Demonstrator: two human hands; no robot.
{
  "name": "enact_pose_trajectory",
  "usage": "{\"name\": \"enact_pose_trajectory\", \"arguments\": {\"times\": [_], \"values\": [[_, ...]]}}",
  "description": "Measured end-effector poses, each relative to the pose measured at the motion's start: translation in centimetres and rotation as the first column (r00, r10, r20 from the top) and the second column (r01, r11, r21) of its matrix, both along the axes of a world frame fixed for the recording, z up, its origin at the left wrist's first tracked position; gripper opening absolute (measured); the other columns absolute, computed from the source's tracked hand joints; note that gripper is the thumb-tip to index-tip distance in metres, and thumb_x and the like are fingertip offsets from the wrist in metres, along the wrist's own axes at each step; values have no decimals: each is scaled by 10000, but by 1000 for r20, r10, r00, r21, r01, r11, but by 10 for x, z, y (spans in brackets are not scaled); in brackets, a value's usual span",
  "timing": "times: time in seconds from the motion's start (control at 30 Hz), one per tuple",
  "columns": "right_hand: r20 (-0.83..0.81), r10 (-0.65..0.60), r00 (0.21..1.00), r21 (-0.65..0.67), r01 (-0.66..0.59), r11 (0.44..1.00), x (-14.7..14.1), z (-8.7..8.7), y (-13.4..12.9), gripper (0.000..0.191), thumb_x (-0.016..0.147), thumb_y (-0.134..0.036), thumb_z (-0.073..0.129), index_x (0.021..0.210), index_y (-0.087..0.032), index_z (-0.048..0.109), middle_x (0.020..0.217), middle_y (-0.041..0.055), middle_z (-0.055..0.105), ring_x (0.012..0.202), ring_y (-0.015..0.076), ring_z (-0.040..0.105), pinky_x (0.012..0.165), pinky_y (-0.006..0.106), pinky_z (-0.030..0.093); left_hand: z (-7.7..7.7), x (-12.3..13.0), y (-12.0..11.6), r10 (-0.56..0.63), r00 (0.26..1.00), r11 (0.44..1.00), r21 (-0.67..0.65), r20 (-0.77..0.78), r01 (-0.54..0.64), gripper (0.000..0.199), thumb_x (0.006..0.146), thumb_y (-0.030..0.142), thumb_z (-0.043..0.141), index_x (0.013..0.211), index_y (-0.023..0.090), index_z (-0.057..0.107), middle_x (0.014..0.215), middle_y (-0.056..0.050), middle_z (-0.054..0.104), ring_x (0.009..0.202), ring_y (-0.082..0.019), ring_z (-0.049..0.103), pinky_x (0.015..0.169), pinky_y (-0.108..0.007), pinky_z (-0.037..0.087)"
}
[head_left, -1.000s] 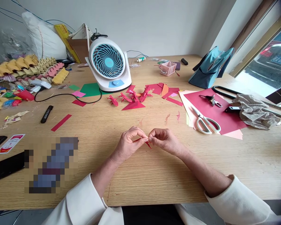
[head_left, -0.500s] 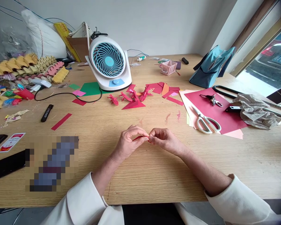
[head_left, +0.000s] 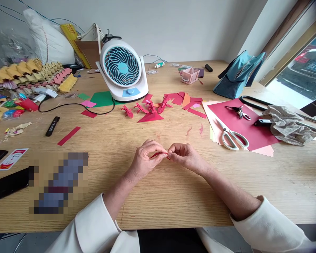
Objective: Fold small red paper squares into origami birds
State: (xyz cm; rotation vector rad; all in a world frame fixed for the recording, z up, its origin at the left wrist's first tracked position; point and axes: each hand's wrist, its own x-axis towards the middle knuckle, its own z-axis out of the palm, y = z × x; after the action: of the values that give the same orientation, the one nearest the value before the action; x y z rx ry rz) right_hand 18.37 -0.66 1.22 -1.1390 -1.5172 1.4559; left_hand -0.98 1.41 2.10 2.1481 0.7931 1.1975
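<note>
A small piece of folded red paper (head_left: 155, 155) is pinched between my two hands above the middle of the table. My left hand (head_left: 146, 157) grips it from the left between thumb and fingers. Thumb and forefinger of my right hand (head_left: 185, 158) close on its right end, and the fingertips of both hands nearly meet there. Most of the paper is hidden behind the fingers. Beyond the hands stand several folded red paper figures (head_left: 164, 104), with a red folded paper triangle (head_left: 150, 117) in front of them.
A white fan (head_left: 130, 93) stands behind the figures. On the right, white-handled scissors (head_left: 233, 138) lie on a red sheet (head_left: 255, 130), near a crumpled cloth (head_left: 289, 124) and a blue bag (head_left: 234, 77). To the left are a black marker (head_left: 52, 126) and a red strip (head_left: 68, 136).
</note>
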Motion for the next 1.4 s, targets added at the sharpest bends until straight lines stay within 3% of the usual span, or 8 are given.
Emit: {"name": "enact_pose_trajectory", "arguments": {"times": [0.33, 0.63, 0.8, 1.0, 1.2, 1.4], "values": [[-56, 19, 998, -40, -21, 999, 1, 1, 0, 307, 819, -449, 671, 790, -146, 636, 676, -8, 548, 605, 103, 422, 573, 265, 301, -2, -2, 2, 14, 999, 998, 56, -39, -12, 31, 827, 177, 725, 806, 199, 723, 753, -28, 708, 760, -163, 610, 710, -300, 488], [-113, 31, 993, -115, -44, 992, 3, 5, 0, 407, 767, -544, 714, 739, -148, 626, 625, -23, 509, 580, 96, 383, 556, 257, 281, -2, -1, 2, 18, 999, 987, 158, -31, -13, 49, 836, 217, 723, 788, 209, 719, 712, -18, 724, 717, -161, 593, 710, -313, 475], [-155, 24, 988, -149, -48, 988, 1, 8, 0, 435, 726, -575, 733, 705, -156, 617, 640, -11, 544, 584, 101, 408, 574, 258, 314, -1, -1, 1, 53, 992, 978, 205, -116, -28, 118, 864, 277, 694, 764, 216, 696, 704, -14, 710, 721, -168, 594, 783, -350, 458], [-88, 20, 996, -136, -32, 990, 0, 9, 0, 441, 725, -577, 723, 694, -152, 611, 609, -27, 504, 570, 93, 377, 557, 252, 287, 2, -3, 0, 108, 956, 958, 285, -271, -28, 160, 893, 256, 646, 739, 216, 649, 715, 2, 698, 754, -168, 578, 921, -384, 411], [12, -40, 999, -5, 40, 999, 3, 9, 1, 386, 786, -534, 680, 738, -162, 587, 621, -40, 465, 566, 90, 349, 531, 249, 268, 2, -2, -3, 158, 951, 953, 291, -267, -77, 153, 894, 208, 615, 743, 210, 592, 713, 11, 666, 749, -162, 564, 968, -393, 412], [74, -117, 990, 263, 94, 960, 1, 13, -3, 234, 898, -412, 583, 856, -182, 586, 768, 24, 601, 713, 144, 538, 648, 272, 419, 0, 1, -5, 208, 958, 967, 192, -196, -170, 138, 866, 174, 634, 736, 207, 601, 717, 13, 649, 743, -157, 590, 987, -398, 423]]}}
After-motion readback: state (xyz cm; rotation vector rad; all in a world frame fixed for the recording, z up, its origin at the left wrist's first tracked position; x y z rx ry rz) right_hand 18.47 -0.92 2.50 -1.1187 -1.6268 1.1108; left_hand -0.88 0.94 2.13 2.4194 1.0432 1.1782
